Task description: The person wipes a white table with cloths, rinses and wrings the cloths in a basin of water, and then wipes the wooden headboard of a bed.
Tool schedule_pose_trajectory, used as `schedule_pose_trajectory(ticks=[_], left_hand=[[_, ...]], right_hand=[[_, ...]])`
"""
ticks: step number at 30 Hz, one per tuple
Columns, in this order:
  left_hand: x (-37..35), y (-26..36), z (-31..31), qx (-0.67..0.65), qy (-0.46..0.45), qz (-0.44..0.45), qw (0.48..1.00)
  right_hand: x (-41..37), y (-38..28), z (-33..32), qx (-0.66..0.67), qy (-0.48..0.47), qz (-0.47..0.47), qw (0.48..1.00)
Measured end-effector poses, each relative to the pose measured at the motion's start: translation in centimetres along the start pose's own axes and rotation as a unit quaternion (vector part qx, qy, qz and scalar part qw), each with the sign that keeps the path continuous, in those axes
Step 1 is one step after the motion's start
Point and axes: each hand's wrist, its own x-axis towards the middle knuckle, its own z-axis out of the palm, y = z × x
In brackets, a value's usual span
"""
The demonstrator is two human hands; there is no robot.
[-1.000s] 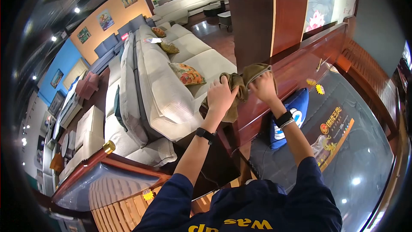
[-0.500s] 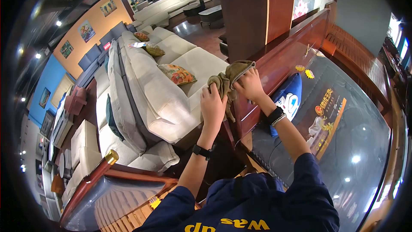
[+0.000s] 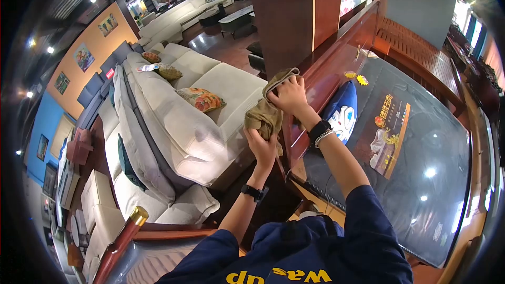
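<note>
A crumpled olive-brown cloth (image 3: pixel 264 118) is held up between my two hands, in front of the corner of a dark red wooden headboard (image 3: pixel 336 63). My left hand (image 3: pixel 262 146) grips the lower part of the cloth from below, fingers closed. My right hand (image 3: pixel 290 94) has its fingers closed on the upper part, beside the headboard's top edge. Part of the cloth hangs behind my hands and is hidden. Whether the cloth touches the wood cannot be made out.
Cream sofas (image 3: pixel 184 121) with a floral cushion (image 3: pixel 201 99) stand on the left. A plastic-covered mattress (image 3: pixel 415 179) with a blue pillow (image 3: pixel 342 110) lies on the right. A brown pillar (image 3: pixel 279 16) rises ahead. A gold-capped post (image 3: pixel 139 215) stands at the lower left.
The view has shifted slightly to the right. The cloth is more spread out between my hands, and my left hand sits lower on it.
</note>
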Motion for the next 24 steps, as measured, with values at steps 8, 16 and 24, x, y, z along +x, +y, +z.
schedule_pose_trajectory(ticks=[8, 16, 24], left_hand=[[-0.9, -0.6, -1.4, 0.057, -0.067, -0.045, 0.995], [-1.3, -1.3, -3.5, 0.043, -0.083, 0.012, 0.996], [-4.7, -1.8, -1.9, -0.05, -0.025, -0.102, 0.993]], right_hand=[[2.9, 0.7, 0.6, 0.006, 0.0, 0.016, 1.0], [3.7, 2.0, 1.4, 0.106, 0.017, 0.024, 0.994], [3.5, 1.7, 0.6, 0.127, 0.013, 0.035, 0.991]])
